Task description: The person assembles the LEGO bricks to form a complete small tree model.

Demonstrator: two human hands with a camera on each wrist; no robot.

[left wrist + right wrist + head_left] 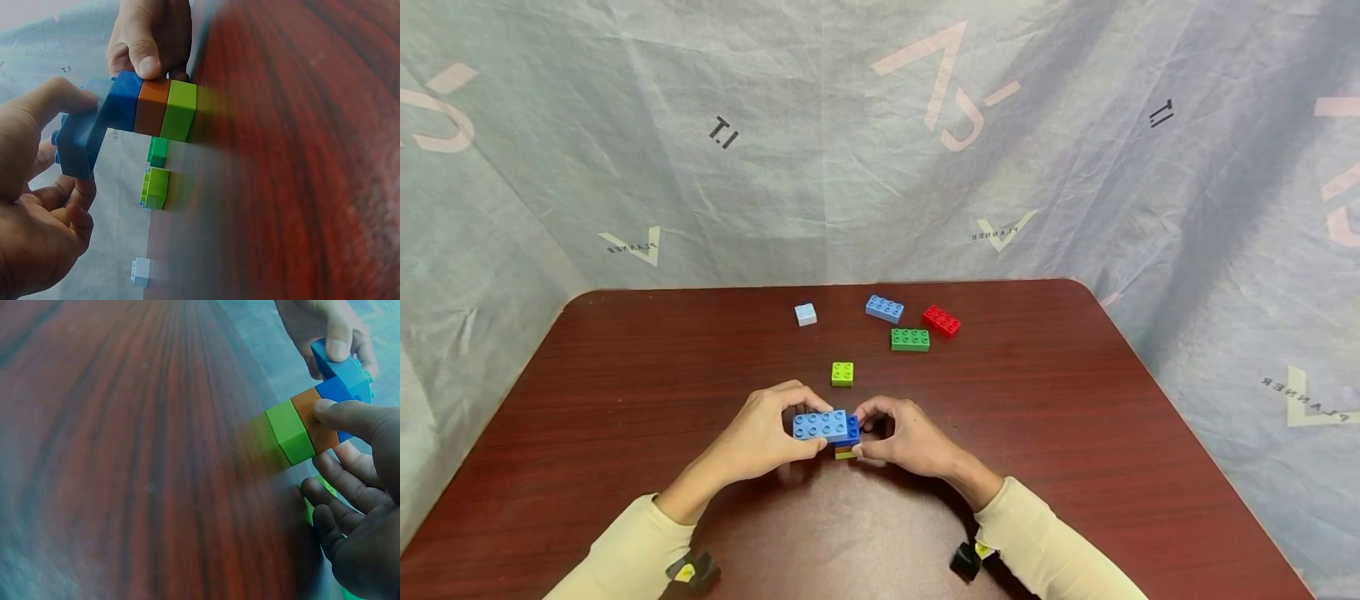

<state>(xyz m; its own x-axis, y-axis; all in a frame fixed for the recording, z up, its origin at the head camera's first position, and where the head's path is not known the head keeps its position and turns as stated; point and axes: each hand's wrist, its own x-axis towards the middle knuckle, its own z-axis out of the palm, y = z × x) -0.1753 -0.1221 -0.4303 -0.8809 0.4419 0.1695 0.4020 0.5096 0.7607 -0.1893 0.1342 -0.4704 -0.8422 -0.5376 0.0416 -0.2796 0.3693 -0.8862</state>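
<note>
My left hand (756, 435) pinches a light blue eight-stud brick (818, 426) by its long sides, thumb at the near side. This brick lies over part of a dark blue brick (853, 428) and juts out to the left. Below the dark blue one come an orange brick (152, 106) and a lime green brick (180, 111), forming a short upright stack that stands at the tabletop. From the right, my right hand (916, 437) grips the stack between thumb and fingers, its thumb by the orange and dark blue bricks in the right wrist view.
A lime four-stud brick (842, 374) lies just beyond the hands. Farther back on the dark red table (1045, 400) are a pale blue brick (806, 314), another light blue brick (884, 308), a red brick (942, 321) and a green brick (910, 339). Grey curtains (820, 167) hang behind.
</note>
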